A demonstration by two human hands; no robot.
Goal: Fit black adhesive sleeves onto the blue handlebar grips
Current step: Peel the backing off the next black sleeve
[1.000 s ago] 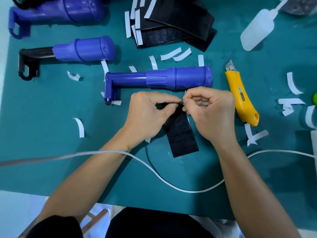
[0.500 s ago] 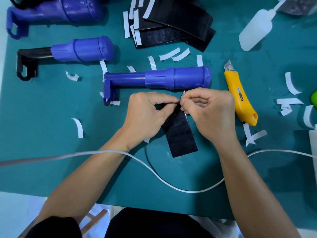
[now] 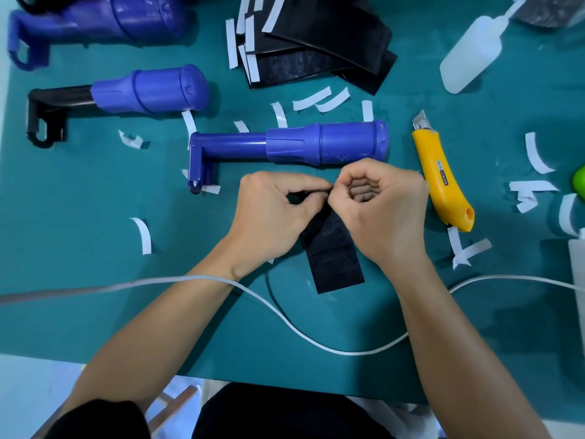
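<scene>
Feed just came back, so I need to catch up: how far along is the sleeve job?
Done, it seems: the middle grip has a black stem, and peeled white strips lie around. In hand: the left hand and right hand pinch the top edge of one sleeve, apparently picking at its backing. Left: the nearest grip is bare blue, and a stack of sleeves waits at the top.

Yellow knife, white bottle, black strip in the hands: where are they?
yellow knife (image 3: 443, 182): head view, middle of its handle.
white bottle (image 3: 468, 58): head view, middle of its body.
black strip (image 3: 338, 261): head view, its free lower half.
</scene>
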